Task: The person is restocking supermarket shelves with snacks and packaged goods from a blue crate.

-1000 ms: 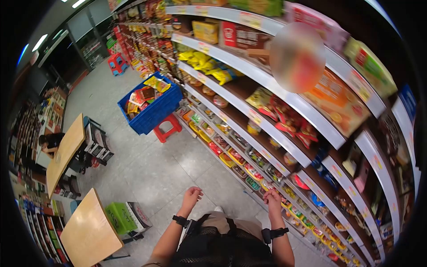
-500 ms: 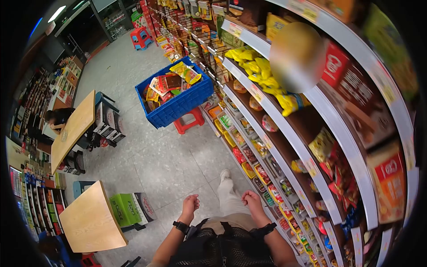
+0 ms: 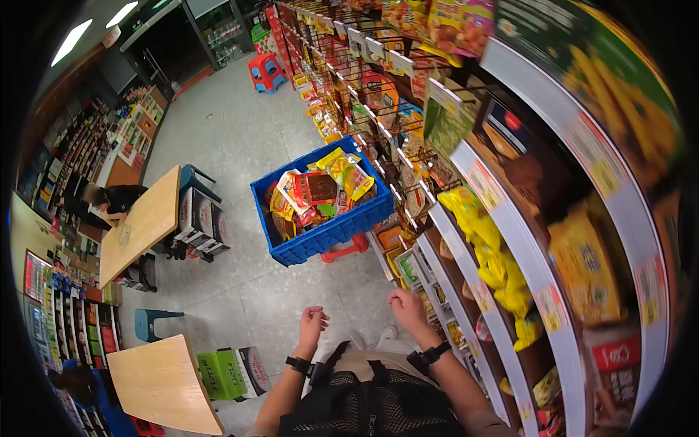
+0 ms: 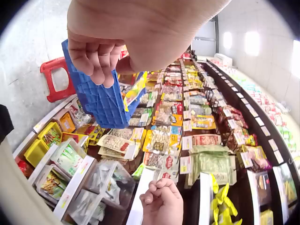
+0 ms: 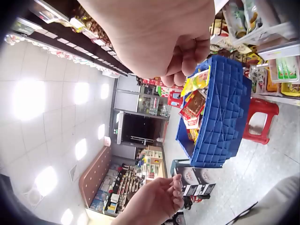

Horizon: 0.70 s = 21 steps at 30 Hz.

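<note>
Both hands hang free in front of the person's waist: the left hand (image 3: 313, 320) has its fingers loosely curled around nothing, and the right hand (image 3: 405, 304), likewise relaxed and holding nothing, drifts close to the shelf edge (image 3: 437, 288). Just ahead, a blue crate (image 3: 320, 207) heaped with snack packets (image 3: 348, 172) sits raised on a red stool (image 3: 342, 251) beside the shelves, likely so its stock is within easy reach.

Your left hand (image 3: 314, 320) and right hand (image 3: 405, 306) hang loosely curled, holding nothing, forearms reaching toward 12 o'clock.
</note>
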{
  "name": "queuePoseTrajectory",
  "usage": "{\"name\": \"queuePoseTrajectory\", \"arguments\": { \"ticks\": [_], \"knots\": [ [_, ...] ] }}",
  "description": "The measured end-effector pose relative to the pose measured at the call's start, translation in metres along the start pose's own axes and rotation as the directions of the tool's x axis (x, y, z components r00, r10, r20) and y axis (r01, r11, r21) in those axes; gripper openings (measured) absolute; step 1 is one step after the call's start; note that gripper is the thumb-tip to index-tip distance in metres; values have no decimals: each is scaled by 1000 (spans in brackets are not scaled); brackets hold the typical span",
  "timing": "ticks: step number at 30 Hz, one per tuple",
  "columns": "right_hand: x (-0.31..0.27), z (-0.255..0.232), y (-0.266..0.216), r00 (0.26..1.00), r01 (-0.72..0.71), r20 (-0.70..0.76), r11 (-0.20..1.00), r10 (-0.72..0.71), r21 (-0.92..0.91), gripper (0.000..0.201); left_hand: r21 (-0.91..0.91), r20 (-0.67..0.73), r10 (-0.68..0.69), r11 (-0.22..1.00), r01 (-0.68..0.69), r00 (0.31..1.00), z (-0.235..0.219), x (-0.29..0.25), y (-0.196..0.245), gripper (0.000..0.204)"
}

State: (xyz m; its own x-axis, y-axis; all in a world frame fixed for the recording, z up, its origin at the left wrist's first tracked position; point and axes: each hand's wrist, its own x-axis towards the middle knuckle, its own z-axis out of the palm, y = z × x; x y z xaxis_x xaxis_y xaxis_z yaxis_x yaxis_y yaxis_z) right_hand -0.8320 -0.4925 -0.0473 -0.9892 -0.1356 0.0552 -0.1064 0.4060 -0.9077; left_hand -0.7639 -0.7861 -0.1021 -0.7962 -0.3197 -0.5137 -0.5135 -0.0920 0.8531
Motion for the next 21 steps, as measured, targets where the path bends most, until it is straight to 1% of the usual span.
{"name": "queuePoseTrajectory", "arguments": {
  "ticks": [1,3,4,5,7,9,11,12,13,15,16,17,18,19,20,21],
  "knots": [
    [22,7,-4,1000,-5,13,1000,5,-11,12,-36,7,-1,999,1,1000,0,19,11,25],
    [63,23,-13,997,-15,78,1000,14,19,11,-47,-4,11,999,-11,1000,2,57,30,24],
    [86,28,-15,996,0,85,1000,-1,12,10,-50,-10,12,999,-12,1000,6,77,41,21],
    [108,39,-10,995,-13,99,1000,12,11,10,-51,-16,-7,999,6,1000,6,100,51,21],
    [154,61,0,997,22,70,999,-25,45,12,-64,13,15,998,-14,1000,5,147,69,21],
    [199,80,4,996,-27,83,999,23,40,12,-64,19,-10,998,11,1000,6,201,88,21],
    [248,100,9,987,-144,81,988,139,59,12,-73,40,-28,997,31,999,12,263,104,21],
    [274,110,16,984,-163,77,986,159,46,12,-65,45,-63,996,66,997,15,293,112,21],
    [299,125,30,974,-205,99,978,202,25,12,-65,59,-81,994,85,995,19,327,125,21],
    [334,156,62,950,-281,136,960,280,-13,13,-47,105,-43,998,48,994,31,385,153,22],
    [350,173,80,918,-391,165,894,361,216,13,-1,103,-44,999,44,994,38,410,167,21],
    [370,191,100,882,-470,197,766,428,439,14,6,117,-64,998,64,991,45,444,176,21],
    [391,200,124,830,-558,310,664,464,499,24,68,80,-2,998,-4,997,54,478,179,22],
    [415,205,128,819,-572,304,654,486,496,24,131,50,65,989,-71,997,65,513,179,24],
    [442,212,129,788,-591,220,605,576,534,31,114,17,147,982,-147,989,76,548,179,28],
    [469,217,134,739,-602,136,557,660,572,38,99,-17,227,970,-224,974,88,583,180,31]
  ]
}}
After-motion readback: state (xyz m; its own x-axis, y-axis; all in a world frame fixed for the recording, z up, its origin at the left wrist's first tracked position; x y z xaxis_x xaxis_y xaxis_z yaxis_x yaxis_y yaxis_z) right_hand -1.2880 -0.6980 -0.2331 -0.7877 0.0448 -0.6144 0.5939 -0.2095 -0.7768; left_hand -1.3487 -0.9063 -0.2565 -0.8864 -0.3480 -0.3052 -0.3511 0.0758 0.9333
